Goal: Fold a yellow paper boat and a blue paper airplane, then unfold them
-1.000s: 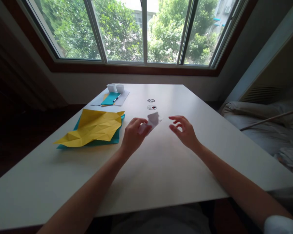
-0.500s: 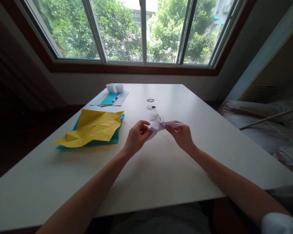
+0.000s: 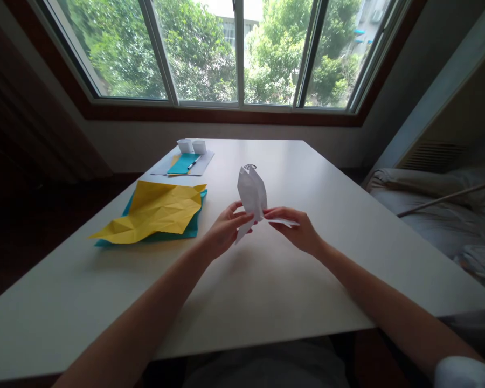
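Observation:
Both hands hold a folded piece of white paper (image 3: 251, 191) above the middle of the table. My left hand (image 3: 226, 229) pinches its left lower part, with a pointed flap hanging below the fingers. My right hand (image 3: 293, 229) is closed on a narrow flap that sticks out to the right. The paper's broad upper part stands upright between the hands. Some fingertips are hidden behind the paper.
To the left, a creased yellow sheet (image 3: 157, 210) lies over a teal sheet (image 3: 192, 229) on the white table (image 3: 291, 302). Farther back are a small teal paper (image 3: 181, 163), a pen (image 3: 194, 162) and two white containers (image 3: 199, 146). A round ring (image 3: 250, 166) shows behind the folded paper.
The white paper has tilted up, so its broad part now stands upright and covers one round item behind it. My left hand has shifted slightly; both hands keep hold.

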### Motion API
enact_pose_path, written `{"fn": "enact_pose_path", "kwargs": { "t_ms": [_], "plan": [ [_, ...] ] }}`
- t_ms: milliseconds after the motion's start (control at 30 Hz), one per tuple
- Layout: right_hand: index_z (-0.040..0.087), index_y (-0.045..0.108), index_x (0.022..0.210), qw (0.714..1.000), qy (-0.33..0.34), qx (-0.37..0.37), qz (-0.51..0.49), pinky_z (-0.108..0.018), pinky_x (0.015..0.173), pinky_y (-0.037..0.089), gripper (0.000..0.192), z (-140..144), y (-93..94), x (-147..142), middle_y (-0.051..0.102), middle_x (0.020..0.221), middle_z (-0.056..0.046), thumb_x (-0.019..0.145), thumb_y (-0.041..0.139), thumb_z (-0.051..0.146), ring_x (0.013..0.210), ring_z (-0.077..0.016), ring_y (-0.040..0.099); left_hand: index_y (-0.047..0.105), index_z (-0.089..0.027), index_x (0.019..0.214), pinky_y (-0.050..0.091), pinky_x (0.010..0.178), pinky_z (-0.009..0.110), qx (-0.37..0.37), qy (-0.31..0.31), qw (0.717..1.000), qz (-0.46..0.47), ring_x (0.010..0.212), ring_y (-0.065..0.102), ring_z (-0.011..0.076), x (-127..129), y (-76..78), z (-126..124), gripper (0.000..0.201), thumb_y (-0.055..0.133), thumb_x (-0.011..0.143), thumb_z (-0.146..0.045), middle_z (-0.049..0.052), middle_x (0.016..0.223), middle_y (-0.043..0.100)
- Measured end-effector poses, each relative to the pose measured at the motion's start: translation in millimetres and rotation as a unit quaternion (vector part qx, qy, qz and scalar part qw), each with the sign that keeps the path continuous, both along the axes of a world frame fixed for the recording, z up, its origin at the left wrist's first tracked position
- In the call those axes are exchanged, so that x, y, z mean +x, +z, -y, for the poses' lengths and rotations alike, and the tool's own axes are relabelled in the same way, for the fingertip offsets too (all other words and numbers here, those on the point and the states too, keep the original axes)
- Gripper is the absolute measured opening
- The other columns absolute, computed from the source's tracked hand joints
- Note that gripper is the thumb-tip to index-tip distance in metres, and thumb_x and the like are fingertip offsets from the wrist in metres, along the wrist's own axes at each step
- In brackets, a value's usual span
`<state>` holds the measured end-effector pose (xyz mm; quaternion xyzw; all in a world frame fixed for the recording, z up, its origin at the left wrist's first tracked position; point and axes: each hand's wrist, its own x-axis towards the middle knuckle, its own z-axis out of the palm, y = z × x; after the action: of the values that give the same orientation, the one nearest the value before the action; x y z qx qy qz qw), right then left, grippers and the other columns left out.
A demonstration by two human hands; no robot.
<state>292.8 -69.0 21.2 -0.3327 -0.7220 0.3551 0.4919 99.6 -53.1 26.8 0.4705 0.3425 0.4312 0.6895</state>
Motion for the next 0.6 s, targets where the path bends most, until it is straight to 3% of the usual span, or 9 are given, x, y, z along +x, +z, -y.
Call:
{"fn": "enact_pose_path", "kwargs": {
  "t_ms": [200,433,600],
  "plan": [
    [0.021,0.061,0.108,0.995,0.053,0.024,0.084,-0.037,0.088,0.046,0.033,-2.0,6.0,8.2,0.063,0.113,-0.007,0.083,0.053,0.040,0.105,-0.0220,0.057,0.046,-0.022,0.104,0.044,0.080,0.032,0.159,0.030,0.987,-0.019,0.090,0.059,0.0183,-2.5,-7.9,-5.8,0.046,0.073,0.067,-0.026,0.003,0.092,0.065],
    [0.018,0.060,0.093,0.993,-0.094,-0.047,0.046,-0.032,0.069,0.051,0.032,-8.4,-2.5,5.5,0.069,0.084,-0.007,0.078,0.056,0.046,0.077,-0.0195,0.065,0.047,-0.023,0.104,0.044,0.082,0.036,0.264,-0.005,0.959,-0.105,0.100,0.056,0.0214,0.5,-11.3,-2.9,0.035,0.065,0.075,-0.031,0.006,0.103,0.061],
    [0.017,0.061,0.085,0.990,-0.113,-0.059,0.065,-0.028,0.059,0.049,0.034,-6.4,-4.4,2.5,0.068,0.075,-0.006,0.077,0.056,0.049,0.067,-0.0184,0.064,0.048,-0.022,0.099,0.043,0.085,0.037,0.326,0.021,0.924,-0.200,0.097,0.057,0.0191,5.5,-17.0,-1.1,0.029,0.063,0.076,-0.029,0.004,0.100,0.060]
  ]
}}
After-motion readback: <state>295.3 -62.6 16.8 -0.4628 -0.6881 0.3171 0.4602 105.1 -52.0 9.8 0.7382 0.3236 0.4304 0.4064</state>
